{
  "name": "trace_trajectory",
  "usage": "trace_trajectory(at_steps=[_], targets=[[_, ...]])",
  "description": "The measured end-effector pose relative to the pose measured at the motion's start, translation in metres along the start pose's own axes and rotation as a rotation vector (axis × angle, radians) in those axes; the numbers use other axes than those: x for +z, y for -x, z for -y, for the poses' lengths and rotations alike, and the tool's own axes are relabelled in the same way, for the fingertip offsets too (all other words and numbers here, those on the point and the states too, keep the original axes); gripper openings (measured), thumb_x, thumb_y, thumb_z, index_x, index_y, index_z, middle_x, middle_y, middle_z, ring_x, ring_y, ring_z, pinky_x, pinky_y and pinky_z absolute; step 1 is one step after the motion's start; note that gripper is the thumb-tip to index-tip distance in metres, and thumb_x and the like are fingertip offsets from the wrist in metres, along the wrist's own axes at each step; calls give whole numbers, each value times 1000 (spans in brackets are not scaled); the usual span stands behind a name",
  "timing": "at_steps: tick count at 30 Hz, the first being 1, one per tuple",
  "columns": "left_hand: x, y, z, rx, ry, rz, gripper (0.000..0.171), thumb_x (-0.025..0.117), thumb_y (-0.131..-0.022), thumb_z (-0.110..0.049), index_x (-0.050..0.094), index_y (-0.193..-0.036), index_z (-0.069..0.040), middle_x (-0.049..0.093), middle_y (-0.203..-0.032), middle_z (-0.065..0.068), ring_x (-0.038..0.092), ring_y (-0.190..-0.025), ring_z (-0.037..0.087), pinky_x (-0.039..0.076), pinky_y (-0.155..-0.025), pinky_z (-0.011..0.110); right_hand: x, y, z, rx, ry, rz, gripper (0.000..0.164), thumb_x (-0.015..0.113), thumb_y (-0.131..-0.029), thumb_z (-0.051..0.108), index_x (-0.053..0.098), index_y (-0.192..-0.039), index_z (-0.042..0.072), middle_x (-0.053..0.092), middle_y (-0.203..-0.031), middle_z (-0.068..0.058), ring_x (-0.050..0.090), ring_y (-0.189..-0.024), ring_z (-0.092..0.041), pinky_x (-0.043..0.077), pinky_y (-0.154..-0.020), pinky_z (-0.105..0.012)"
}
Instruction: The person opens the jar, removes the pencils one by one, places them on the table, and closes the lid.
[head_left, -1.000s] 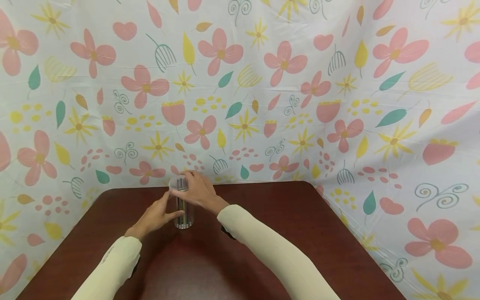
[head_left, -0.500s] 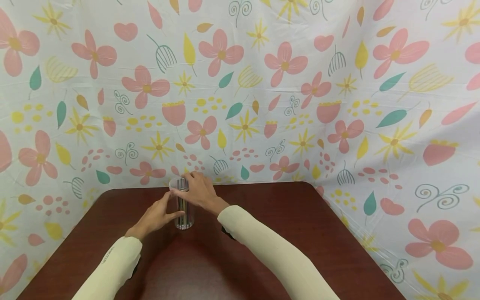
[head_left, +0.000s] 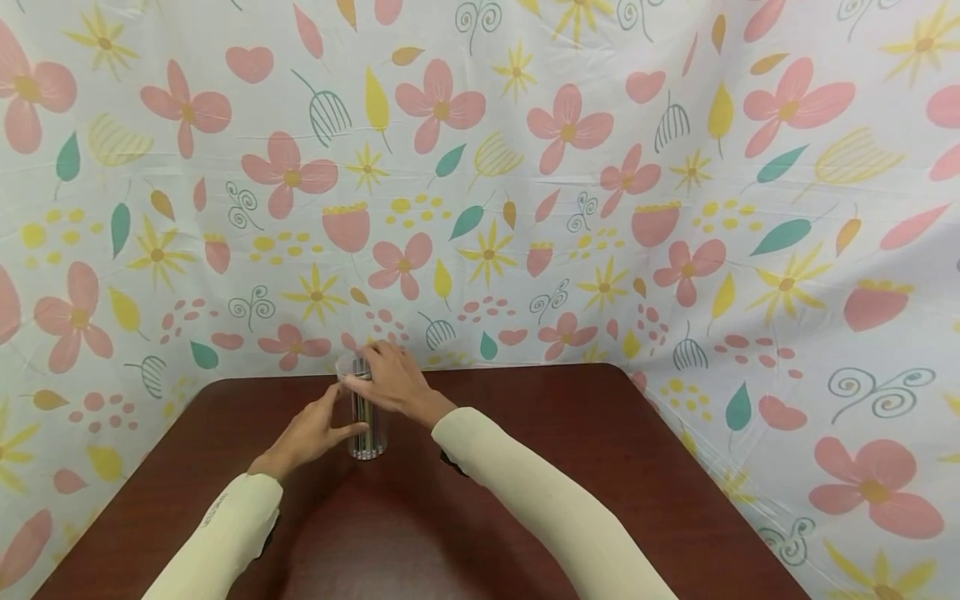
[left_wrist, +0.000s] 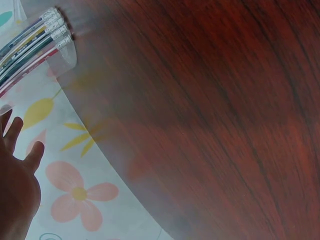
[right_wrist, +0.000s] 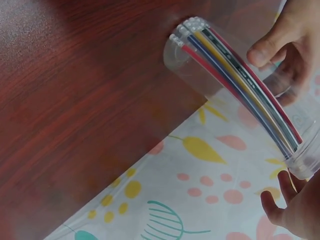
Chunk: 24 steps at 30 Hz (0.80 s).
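A tall clear plastic jar (head_left: 369,425) of pencils stands upright near the far edge of the table. Red, blue, yellow and dark green pencils (right_wrist: 240,75) show through its wall in the right wrist view, their white ends at the base. My left hand (head_left: 306,433) holds the jar from the left, thumb across its front and fingers up towards the rim. From the right, my right hand (head_left: 393,379) grips the clear lid (right_wrist: 305,165) at the top. Its fingers partly cover the lid, so how firmly it sits cannot be told.
The dark red-brown wooden table (head_left: 525,467) has rounded far corners. A white cloth (head_left: 480,208) with pink, yellow and green flowers hangs behind it and along both sides. Pale sleeves cover both forearms.
The right hand's fingers have shifted very slightly at the jar's top. The jar and the left hand stay in place.
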<state>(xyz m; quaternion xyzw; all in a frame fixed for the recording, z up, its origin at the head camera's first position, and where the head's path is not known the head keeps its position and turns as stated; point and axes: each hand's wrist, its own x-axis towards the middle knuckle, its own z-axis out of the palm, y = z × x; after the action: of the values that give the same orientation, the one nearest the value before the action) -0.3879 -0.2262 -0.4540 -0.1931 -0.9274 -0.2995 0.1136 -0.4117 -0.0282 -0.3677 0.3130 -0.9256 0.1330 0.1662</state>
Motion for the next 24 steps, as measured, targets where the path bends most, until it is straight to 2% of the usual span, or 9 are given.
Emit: trace_trajectory(at_steps=[5, 12, 19, 24], targets=[[0, 0, 0, -1, 10, -3, 91, 80, -91, -46, 32, -156, -3, 50, -152, 24, 49, -139, 46, 42, -106, 66, -4, 2, -2, 21, -13, -11, 61, 51, -104, 53, 49, -155, 21, 52, -151, -4, 51, -137, -21, 42, -113, -44], [-1, 0, -2, -18, 9, 6, 87, 79, -92, -47, 35, -153, -3, 51, -151, 23, 49, -138, 46, 42, -105, 66, -9, 7, -19, 48, -2, -14, 63, 56, -104, 54, 46, -157, 21, 50, -151, -3, 52, -135, -22, 46, -109, -42], [-1, 0, -2, -20, 20, 8, 88, 79, -91, -49, 36, -152, -5, 52, -151, 23, 49, -138, 46, 42, -106, 66, -15, 11, -36, 73, 45, -71, 64, 58, -102, 57, 51, -153, 19, 53, -149, -7, 58, -129, -23, 51, -104, -40], [-1, 0, -2, -25, 23, 4, 88, 80, -90, -48, 34, -153, -6, 52, -150, 23, 49, -138, 47, 41, -107, 67, -17, 18, -47, 73, 28, -90, 63, 62, -101, 54, 52, -153, 20, 56, -144, -6, 60, -124, -22, 52, -101, -40]])
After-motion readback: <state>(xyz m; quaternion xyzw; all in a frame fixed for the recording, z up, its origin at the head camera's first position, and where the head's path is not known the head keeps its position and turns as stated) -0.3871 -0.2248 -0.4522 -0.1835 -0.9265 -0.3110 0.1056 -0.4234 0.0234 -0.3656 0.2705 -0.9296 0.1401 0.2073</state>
